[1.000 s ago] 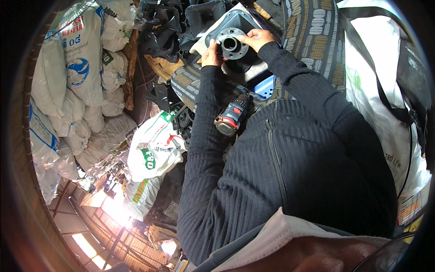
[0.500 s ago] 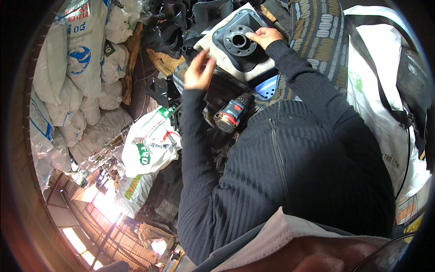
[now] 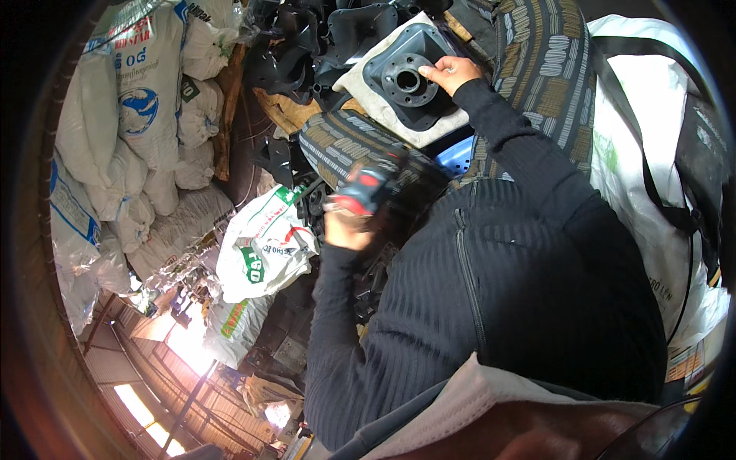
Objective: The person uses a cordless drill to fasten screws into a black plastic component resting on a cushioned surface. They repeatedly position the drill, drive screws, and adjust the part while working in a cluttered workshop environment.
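Note:
A black square-based part with a round, holed flange (image 3: 393, 93) lies on a pale pad (image 3: 429, 138) in front of me. My right hand (image 3: 455, 73) is closed on the flange's right side, thumb and finger at its rim. Whether a small piece sits in that pinch, I cannot make out. To the left, my left hand (image 3: 346, 233) grips a black and red cordless drill (image 3: 376, 186), smeared by motion. The drill is apart from the flanged part, nearer to me.
More black moulded parts (image 3: 356, 27) are heaped at the far left. Patterned dark fabric (image 3: 540, 77) curves along the right of the pad, with a blue perforated piece (image 3: 458, 157) below it. White sacks (image 3: 146, 115) are stacked at left; a white bag (image 3: 644, 115) stands at right.
My left hand has come down from beside the pad and taken hold of the drill, lifting it. My right hand stays at the flange. The whole view has shifted slightly.

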Action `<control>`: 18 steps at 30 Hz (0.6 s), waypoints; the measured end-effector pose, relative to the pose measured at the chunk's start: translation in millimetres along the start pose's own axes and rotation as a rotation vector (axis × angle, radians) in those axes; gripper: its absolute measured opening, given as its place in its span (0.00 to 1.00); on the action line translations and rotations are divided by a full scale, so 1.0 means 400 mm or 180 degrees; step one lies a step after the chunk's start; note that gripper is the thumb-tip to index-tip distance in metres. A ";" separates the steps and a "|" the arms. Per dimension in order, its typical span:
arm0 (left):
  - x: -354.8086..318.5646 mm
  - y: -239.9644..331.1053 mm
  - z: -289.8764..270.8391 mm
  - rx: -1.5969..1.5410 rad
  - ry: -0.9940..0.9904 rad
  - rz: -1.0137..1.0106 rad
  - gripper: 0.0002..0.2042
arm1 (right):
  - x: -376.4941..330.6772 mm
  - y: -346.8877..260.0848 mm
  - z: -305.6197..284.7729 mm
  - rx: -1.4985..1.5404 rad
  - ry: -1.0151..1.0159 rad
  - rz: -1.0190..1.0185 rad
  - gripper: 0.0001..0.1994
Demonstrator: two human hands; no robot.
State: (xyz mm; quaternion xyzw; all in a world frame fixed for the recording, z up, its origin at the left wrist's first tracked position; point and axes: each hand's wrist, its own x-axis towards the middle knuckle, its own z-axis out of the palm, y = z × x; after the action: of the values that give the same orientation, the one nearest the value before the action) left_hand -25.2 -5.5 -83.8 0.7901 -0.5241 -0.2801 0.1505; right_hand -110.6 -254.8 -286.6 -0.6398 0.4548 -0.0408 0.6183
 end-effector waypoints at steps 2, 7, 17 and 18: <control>0.071 0.021 -0.115 0.0810 0.0135 0.0343 0.19 | -0.002 0.000 -0.002 0.0008 0.0142 -0.0087 0.24; 0.142 -0.006 -0.151 -0.0789 0.0362 -0.1066 0.15 | -0.007 -0.018 -0.002 -0.0113 -0.0078 -0.0020 0.22; 0.217 -0.043 -0.138 -0.0628 0.0035 -0.0759 0.18 | -0.022 -0.031 -0.005 0.0026 -0.0017 0.0190 0.21; 0.217 -0.050 -0.134 -0.0642 0.0038 -0.0823 0.18 | -0.020 -0.027 -0.004 0.0030 -0.0002 0.0181 0.21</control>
State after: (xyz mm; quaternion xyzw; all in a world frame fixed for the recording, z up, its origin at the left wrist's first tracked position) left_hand 47.2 -79.8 -76.5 0.8334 -0.3864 -0.3436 0.1949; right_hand -110.5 -252.7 -273.1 -0.6237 0.4723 -0.0251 0.6223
